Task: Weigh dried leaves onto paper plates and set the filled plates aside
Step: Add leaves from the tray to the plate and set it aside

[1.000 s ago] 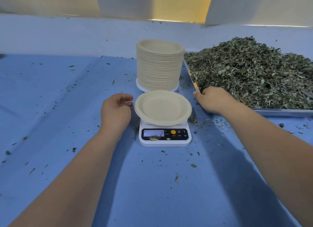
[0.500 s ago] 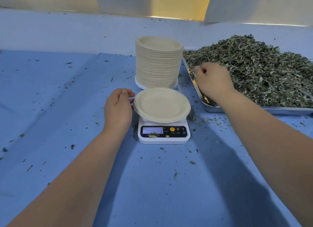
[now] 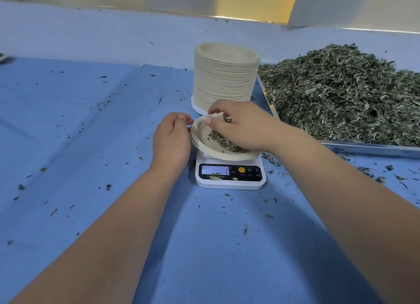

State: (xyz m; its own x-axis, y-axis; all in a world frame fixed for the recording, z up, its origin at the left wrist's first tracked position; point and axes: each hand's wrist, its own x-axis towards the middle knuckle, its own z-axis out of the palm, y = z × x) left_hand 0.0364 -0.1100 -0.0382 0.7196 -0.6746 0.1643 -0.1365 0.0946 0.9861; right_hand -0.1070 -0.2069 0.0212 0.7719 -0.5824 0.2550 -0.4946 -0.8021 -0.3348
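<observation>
Dried leaves [image 3: 219, 139] are landing on the paper plate [image 3: 202, 142], which sits on the scale [image 3: 229, 180] in the middle of the bench [image 3: 91, 144], just in front of the stack of spare plates [image 3: 225, 76].

What matters for my next move is that the plate lies straight below my right hand [image 3: 243, 126]. That grip is curled down over the far right of the plate with a clump of leaves under the fingers, and some leaves already lie loose on the plate beneath it. The plate is round, so it has no long axis to line up with.

The heap [image 3: 341, 94] in the metal tray [image 3: 368, 147] is off to the right, so the right hand is the nearer one for a top-up. My left hand [image 3: 171, 138] is at the plate's left rim, on the side where open bench lies for setting it aside. Its fingers are curled, and I cannot tell whether they pinch the rim or only rest beside it. The display faces me and is unobstructed, but the reading is too washed out to make out.

Half a second ago the plate was bare and my right hand was at the near left corner of the heap. It has now crossed to the plate with its load. The left hand has barely moved.
</observation>
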